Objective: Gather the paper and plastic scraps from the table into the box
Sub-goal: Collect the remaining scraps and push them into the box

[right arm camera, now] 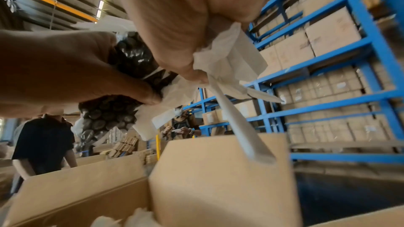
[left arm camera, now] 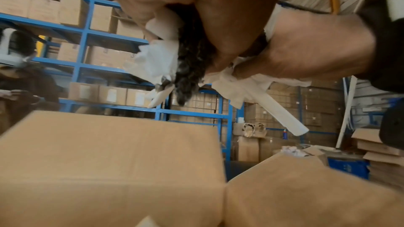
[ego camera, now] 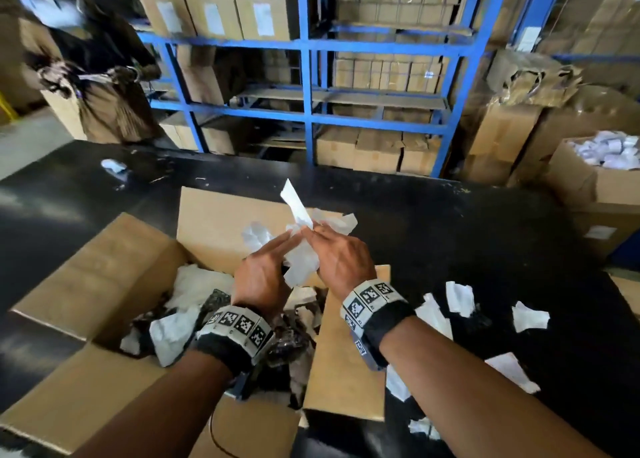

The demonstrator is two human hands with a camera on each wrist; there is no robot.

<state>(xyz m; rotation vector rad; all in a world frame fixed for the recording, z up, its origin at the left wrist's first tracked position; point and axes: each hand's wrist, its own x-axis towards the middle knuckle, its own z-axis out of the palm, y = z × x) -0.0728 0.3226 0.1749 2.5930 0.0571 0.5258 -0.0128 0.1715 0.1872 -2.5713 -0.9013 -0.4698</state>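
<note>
A: While both hands hover over the box (ego camera: pixel 221 215), what is held, and why there?

B: Left hand (ego camera: pixel 262 277) and right hand (ego camera: pixel 341 261) press a wad (ego camera: pixel 300 261) of white paper and dark bubble plastic between them, above the open box. Judged reason: two hands keep loose scraps bunched, and holding over the opening lets them fall inside, not back on the table (ego camera: pixel 485 235).

A: Finger state?

B: Left: fingers mostly straight, angled far-right, thumb tucked under against the plastic (right arm camera: pixel 122 82). Right: fingers curled onto paper, pinching it per the right wrist view. Neither hand is spread.

A: Orientation?

B: One long strip (ego camera: pixel 296 206) sticks out of the wad; long axis runs near-to-far, free end pointing far and slightly left, above the far flap. Rest of the wad has no clear axis.

A: Remaining?

B: Scraps (ego camera: pixel 459 298) lie on the table right of the box; one more (ego camera: pixel 112 165) at far left. Box already holds paper and plastic.
</note>
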